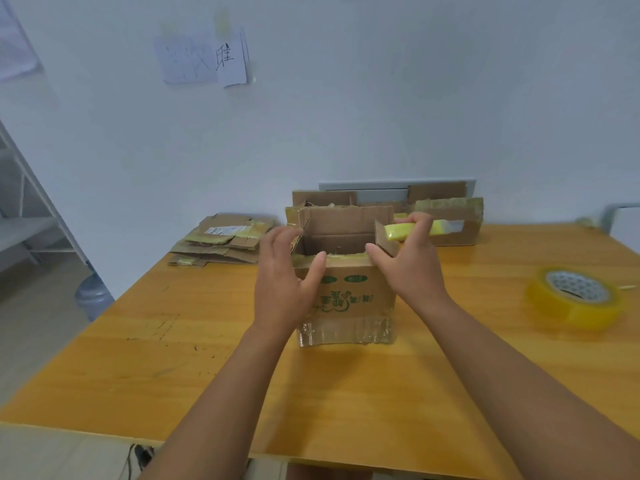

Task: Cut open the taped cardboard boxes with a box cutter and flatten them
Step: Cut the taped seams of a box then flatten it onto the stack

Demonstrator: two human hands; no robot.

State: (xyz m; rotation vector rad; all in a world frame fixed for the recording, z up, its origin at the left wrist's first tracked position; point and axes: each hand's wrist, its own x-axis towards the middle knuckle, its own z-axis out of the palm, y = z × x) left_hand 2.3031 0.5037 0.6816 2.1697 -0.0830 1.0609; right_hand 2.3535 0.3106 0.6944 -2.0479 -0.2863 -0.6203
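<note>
Cardboard box [346, 292], top open: your left hand [284, 271], fingers spread, steadies its 9 o'clock side; right hand [408, 268] grips yellow cutter [415, 230] at 2 o'clock. Keep blade away from fingers; slit bottom tape next.

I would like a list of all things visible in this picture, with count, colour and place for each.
open box: one, brown with green print, table centre
box cutter: one, yellow, in right hand
flattened boxes: one stack, brown, far left of table
taped box: one, brown, behind the open box
tape roll: one, yellowish clear, right side of table
table: one, orange wood
wall papers: several, white, on wall
left hand: on box's left side
right hand: grips cutter, at box's right flap
</note>
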